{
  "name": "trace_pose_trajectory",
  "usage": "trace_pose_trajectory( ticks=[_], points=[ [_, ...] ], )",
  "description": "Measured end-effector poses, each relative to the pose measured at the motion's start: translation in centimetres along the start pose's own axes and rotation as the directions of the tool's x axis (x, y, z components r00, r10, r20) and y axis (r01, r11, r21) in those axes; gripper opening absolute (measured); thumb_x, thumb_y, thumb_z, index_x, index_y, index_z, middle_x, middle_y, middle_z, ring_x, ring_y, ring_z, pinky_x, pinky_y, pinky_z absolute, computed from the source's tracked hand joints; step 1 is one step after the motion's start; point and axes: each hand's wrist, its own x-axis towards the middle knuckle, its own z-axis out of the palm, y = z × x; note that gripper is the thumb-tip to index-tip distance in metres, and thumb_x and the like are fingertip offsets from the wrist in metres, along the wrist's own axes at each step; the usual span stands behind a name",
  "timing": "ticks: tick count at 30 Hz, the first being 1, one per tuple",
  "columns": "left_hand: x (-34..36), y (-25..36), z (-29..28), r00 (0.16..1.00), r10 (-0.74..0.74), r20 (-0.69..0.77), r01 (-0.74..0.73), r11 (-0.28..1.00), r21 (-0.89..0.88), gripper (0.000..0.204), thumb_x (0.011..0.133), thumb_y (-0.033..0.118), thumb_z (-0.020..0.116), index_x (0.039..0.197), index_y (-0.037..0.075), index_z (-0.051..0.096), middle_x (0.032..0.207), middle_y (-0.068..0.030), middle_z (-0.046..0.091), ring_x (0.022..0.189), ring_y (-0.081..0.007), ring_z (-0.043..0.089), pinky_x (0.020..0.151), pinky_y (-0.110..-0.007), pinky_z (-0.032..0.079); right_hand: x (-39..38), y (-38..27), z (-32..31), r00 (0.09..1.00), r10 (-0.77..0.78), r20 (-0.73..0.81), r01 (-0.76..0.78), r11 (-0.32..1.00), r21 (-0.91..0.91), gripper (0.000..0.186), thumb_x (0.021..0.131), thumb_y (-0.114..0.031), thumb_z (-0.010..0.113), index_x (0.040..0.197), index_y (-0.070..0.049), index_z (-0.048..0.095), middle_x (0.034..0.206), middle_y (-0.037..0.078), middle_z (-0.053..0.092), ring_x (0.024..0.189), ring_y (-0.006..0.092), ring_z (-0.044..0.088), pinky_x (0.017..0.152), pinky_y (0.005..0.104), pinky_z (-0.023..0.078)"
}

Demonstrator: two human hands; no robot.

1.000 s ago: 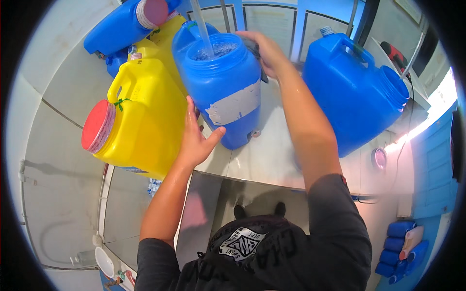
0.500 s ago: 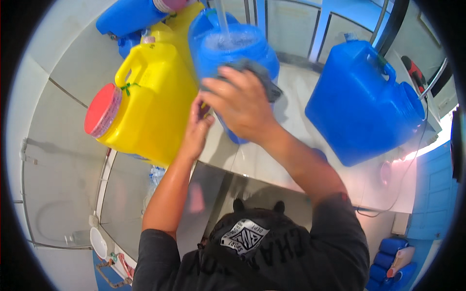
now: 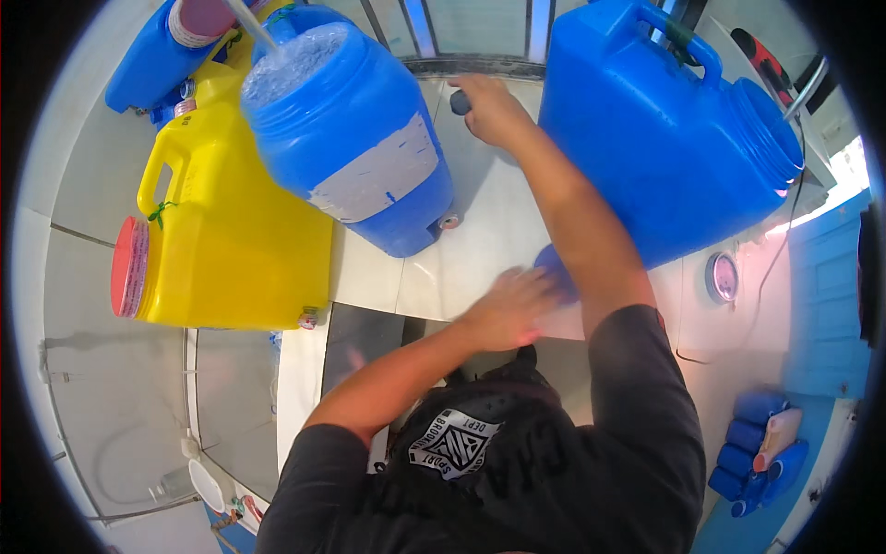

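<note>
My right hand (image 3: 494, 113) is over the counter beyond the middle, fingers closed on a dark grey cloth (image 3: 460, 102); only a bit of the cloth shows. My left hand (image 3: 510, 309), blurred, is at the counter's near edge with fingers stretched toward a round blue lid (image 3: 556, 275). Whether they touch it I cannot tell. Left of my right hand, a blue jug (image 3: 399, 226) with a worn white label (image 3: 378, 171) stands uncapped. Bubbly water fills its wide mouth, and a clear tube or stream (image 3: 251, 26) enters it.
A yellow jug (image 3: 268, 235) with a red cap stands at left, more blue and yellow jugs behind it. A large uncapped blue jug (image 3: 646, 138) stands at right. A round lid (image 3: 722, 277) and a thin cable lie nearby. Blue containers (image 3: 752, 443) sit lower right.
My right hand has left the middle jug's mouth and moved right with the cloth. My left hand has dropped away from the jug toward the blue lid. The view has shifted.
</note>
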Motion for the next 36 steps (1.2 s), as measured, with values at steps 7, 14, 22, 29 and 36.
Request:
trace_pose_trajectory(
  ticks=[7,14,22,29,36],
  points=[
    [2.8,1.5,0.3,0.901,-0.430,0.063,0.407,0.886,0.221,0.085,0.073,0.043,0.081,0.144,0.010,0.048,0.151,-0.0212,0.036,0.147,-0.0406,0.024,0.117,-0.064,0.021,5.7,-1.1,4.2,0.892,0.005,0.452,0.134,0.953,-0.273,0.073,0.090,-0.005,0.059,0.156,-0.028,0.036,0.138,0.011,0.057,0.125,0.0351,0.055,0.100,0.0470,0.050],
    [-0.3,0.6,-6.3,0.732,-0.677,0.072,0.680,0.721,-0.135,0.101,0.064,0.042,0.086,0.146,0.003,0.041,0.146,-0.0257,0.039,0.139,-0.0433,0.035,0.111,-0.053,0.035,7.6,-1.3,6.0,0.902,0.017,0.432,0.141,0.933,-0.332,0.038,0.096,-0.025,0.058,0.134,-0.022,0.061,0.127,0.009,0.063,0.124,0.0327,0.057,0.097,0.0515,0.049],
    [-11.5,9.0,-34.2,0.632,-0.684,-0.365,0.654,0.723,-0.223,0.113,0.064,0.059,0.085,0.150,0.002,0.039,0.146,-0.0236,0.043,0.136,-0.0331,0.044,0.112,-0.044,0.036,-0.7,0.5,6.9,0.915,0.250,0.318,-0.121,0.920,-0.373,0.036,0.096,-0.017,0.052,0.132,-0.015,0.059,0.119,0.014,0.061,0.111,0.0338,0.060,0.090,0.0487,0.053],
    [1.2,-0.3,-40.8,0.765,-0.586,-0.267,0.635,0.757,0.157,0.081,0.086,0.059,0.067,0.154,0.023,0.042,0.159,-0.0103,0.036,0.146,-0.0341,0.035,0.120,-0.047,0.030,-13.9,-8.9,-13.9,0.990,-0.074,0.119,0.058,0.989,0.136,0.030,0.080,-0.002,0.059,0.110,-0.004,0.064,0.113,0.015,0.061,0.106,0.0337,0.061,0.089,0.0455,0.052],
    [3.4,-2.3,-40.1,0.679,-0.698,-0.226,0.734,0.653,0.190,0.071,0.093,0.053,0.052,0.157,0.025,0.038,0.161,-0.0172,0.030,0.149,-0.0368,0.029,0.122,-0.049,0.024,-22.1,-2.9,-43.2,0.861,0.101,-0.499,-0.224,0.955,-0.194,0.038,0.079,-0.005,0.060,0.117,-0.006,0.064,0.123,0.012,0.064,0.115,0.0296,0.061,0.099,0.0416,0.048]
  ],
)
